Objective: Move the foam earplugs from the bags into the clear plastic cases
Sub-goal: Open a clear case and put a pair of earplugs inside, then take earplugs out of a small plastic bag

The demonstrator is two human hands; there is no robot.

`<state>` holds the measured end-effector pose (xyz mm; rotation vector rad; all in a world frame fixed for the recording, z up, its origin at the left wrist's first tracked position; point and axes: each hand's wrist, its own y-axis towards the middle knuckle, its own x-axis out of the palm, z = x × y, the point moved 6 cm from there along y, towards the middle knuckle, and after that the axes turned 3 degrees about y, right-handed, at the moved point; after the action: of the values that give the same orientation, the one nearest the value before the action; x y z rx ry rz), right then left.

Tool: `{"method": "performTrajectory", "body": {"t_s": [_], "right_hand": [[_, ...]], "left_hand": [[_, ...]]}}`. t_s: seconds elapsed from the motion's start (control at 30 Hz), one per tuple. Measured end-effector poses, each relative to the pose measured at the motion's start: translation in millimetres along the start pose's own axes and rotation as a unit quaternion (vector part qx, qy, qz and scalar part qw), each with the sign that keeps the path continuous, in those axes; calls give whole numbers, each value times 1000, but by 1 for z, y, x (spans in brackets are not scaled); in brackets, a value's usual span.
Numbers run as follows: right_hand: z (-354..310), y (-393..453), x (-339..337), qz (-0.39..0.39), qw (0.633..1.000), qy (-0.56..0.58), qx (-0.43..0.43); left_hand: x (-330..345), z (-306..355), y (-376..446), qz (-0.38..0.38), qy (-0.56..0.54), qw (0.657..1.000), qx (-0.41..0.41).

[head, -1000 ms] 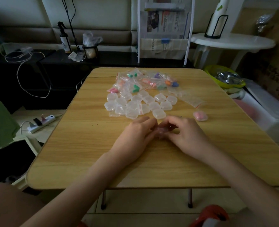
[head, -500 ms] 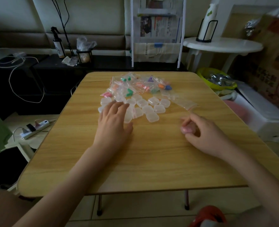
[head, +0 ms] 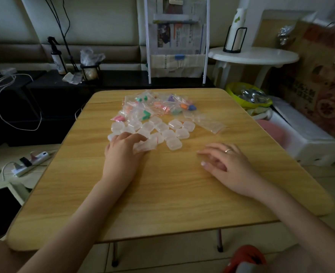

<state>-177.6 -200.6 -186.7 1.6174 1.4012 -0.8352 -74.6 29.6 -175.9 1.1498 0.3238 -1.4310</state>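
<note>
Earplugs [head: 146, 115] in many colours lie in small bags [head: 158, 107] at the far side of the wooden table [head: 172, 194], just behind the clear plastic cases [head: 162, 131]. My left hand [head: 121, 152] grips one case [head: 145, 145] at the near edge of that group. My right hand [head: 226, 164] rests on the table, fingers relaxed, holding nothing

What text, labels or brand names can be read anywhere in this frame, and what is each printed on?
No text here can be read with confidence.
Newspaper in the white rack: print too small and blurred.
Cardboard box at right: large printed characters, too blurred to make out.
Spray bottle: label unreadable.
Bags of earplugs and clear cases: no visible print.
</note>
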Motion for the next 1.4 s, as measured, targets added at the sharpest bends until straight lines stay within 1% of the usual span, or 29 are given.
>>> {"method": "performTrajectory", "body": {"t_s": [0.07,0.1,0.13,0.2,0.3,0.43,0.5,0.57,0.6,0.63,0.73,0.77,0.8,0.83,0.87,0.9,0.93,0.97,1.0,1.03,1.07,1.1,1.13,1.17,1.2,1.23,1.3,1.37,1.4], "right_hand": [[2,11,-10,24,998,63,18],[6,21,-17,45,997,62,32],[11,33,-23,61,996,36,48],[23,57,-27,55,994,-42,82],[37,77,-22,67,987,-85,120],[41,78,-36,206,969,-22,132],[31,69,-56,296,950,54,82],[6,57,-72,351,931,99,-25],[-9,51,-74,348,929,100,-75],[-20,48,-71,325,934,98,-111],[-29,47,-46,172,971,117,-116],[-24,48,-41,142,976,125,-107],[-18,47,-39,134,977,133,-101],[-11,47,-40,138,976,136,-99],[-3,48,-42,145,976,130,-101],[3,50,-44,153,977,108,-103],[9,52,-46,166,977,82,-104],[15,56,-48,186,976,56,-98],[21,59,-52,207,974,39,-82],[28,62,-56,221,974,28,-52],[37,67,-57,208,978,14,-11],[45,73,-53,159,987,-4,36],[53,77,-46,85,993,-22,82],[58,77,-36,11,992,-26,121],[59,77,-30,-34,989,-15,145],[56,78,-28,-46,987,-4,154],[45,88,-38,17,990,-35,133],[31,108,-46,99,987,-93,80],[25,120,-43,105,987,-110,57]], "left_hand": [[-1,2,0,16,-17,1000,13],[-2,4,0,29,-21,999,26],[-4,7,-1,49,-22,998,43],[-12,13,-3,87,-47,994,53],[-18,20,-7,90,-168,982,-17],[-4,26,-3,23,-366,920,-138],[7,35,5,-17,-424,888,-175],[24,52,15,-76,-466,857,-208],[36,64,21,-117,-490,834,-223],[49,79,25,-163,-533,796,-237],[69,128,30,-275,-689,619,-258],[72,137,31,-293,-720,575,-257],[76,141,33,-305,-732,553,-256],[78,142,33,-321,-729,550,-251],[80,143,32,-335,-718,557,-247],[83,141,32,-336,-698,583,-245],[84,138,32,-323,-664,631,-238],[81,134,33,-297,-615,697,-220],[75,128,35,-259,-542,779,-177],[67,121,36,-206,-440,868,-108],[57,116,37,-140,-304,942,-21],[50,113,36,-84,-158,982,65],[52,109,35,-67,-29,989,127],[59,101,34,-90,61,982,153],[69,92,34,-126,116,972,159],[77,83,34,-161,142,964,157],[86,74,35,-195,156,957,148],[88,74,35,-188,158,958,147],[86,75,35,-181,161,960,143]]}}
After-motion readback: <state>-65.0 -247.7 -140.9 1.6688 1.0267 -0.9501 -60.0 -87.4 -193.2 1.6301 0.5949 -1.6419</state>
